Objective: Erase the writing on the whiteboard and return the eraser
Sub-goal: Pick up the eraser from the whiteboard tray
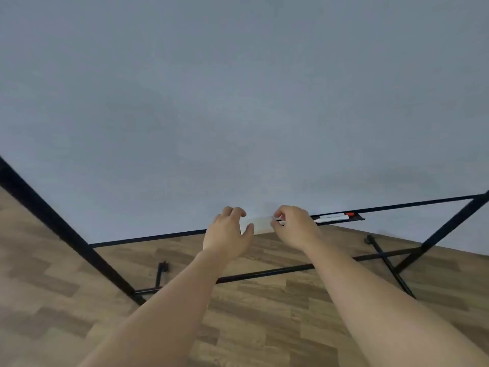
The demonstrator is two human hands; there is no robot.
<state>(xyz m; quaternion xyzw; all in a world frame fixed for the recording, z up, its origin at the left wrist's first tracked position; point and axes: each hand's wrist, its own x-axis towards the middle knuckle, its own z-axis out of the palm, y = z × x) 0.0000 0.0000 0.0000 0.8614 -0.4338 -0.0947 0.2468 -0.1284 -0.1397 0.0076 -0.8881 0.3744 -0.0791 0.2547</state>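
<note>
Your left hand (227, 234) and right hand (293, 226) meet at the bottom edge of the whiteboard (238, 102), and between them they hold the white eraser (258, 225), the left curled around its left end and the right pinching its right end with fingers bent. The eraser sits right at the board's lower frame, just left of the black tray (341, 219) where the markers (334, 218) lie (one has an orange cap). The board's face looks blank, with the wooden floor (251, 313) below your arms.
</note>
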